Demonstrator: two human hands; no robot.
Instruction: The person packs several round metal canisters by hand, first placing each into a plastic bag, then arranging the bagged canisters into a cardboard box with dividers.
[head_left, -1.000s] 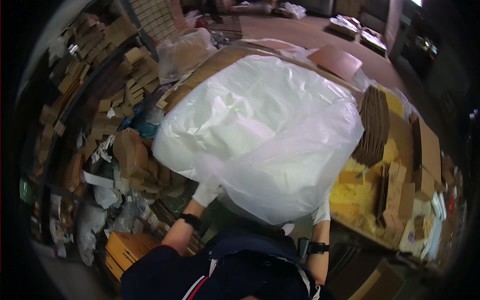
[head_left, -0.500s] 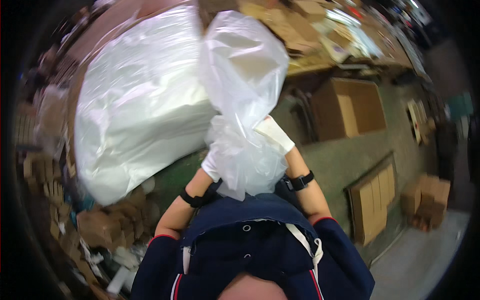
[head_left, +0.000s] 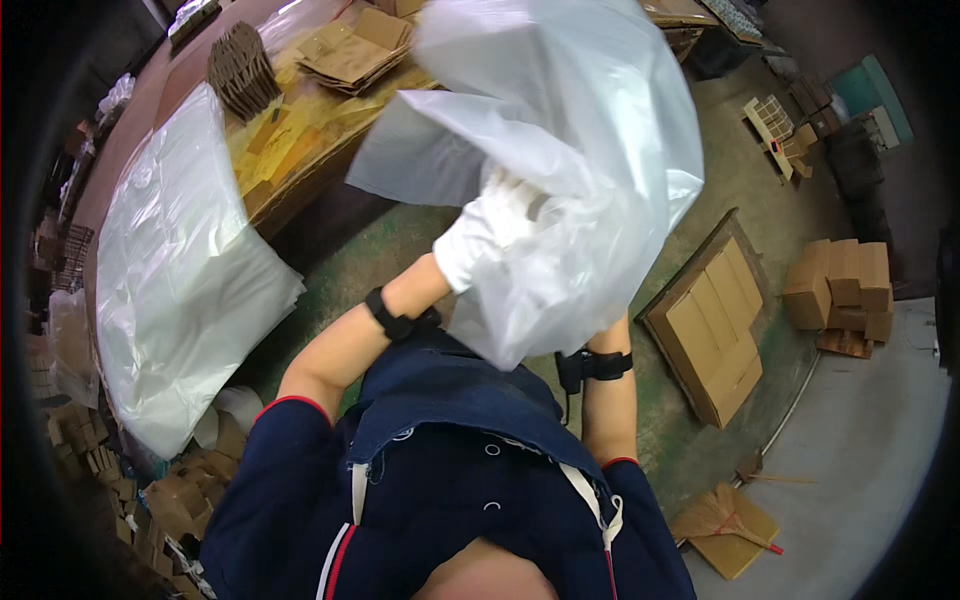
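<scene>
A large, translucent white plastic bag (head_left: pixel 610 130) is held up in front of me, partly opened out and billowing to the far right. My left hand (head_left: pixel 485 232), in a white glove, is closed on gathered plastic near the middle of the bag. The lower folds hang down close to my dark apron. My right forearm reaches up under the bag's right side, but the plastic covers that hand and its fingers. At left lies a thick stack of similar plastic sheets or bags (head_left: pixel 180 260), its corner drooping over the table edge.
On the table beyond are folded cardboard pieces (head_left: pixel 355 48) and yellow sheeting (head_left: pixel 275 150). Flattened cardboard (head_left: pixel 715 325) lies on the floor at right, with cardboard boxes (head_left: pixel 840 285) farther right. A straw broom (head_left: pixel 722 515) rests at lower right. Cardboard scraps (head_left: pixel 185 495) pile up at lower left.
My view and body have turned rightward, away from the stack. The bag has moved right with my hands and spread wider. My right glove, visible before, is now behind the plastic.
</scene>
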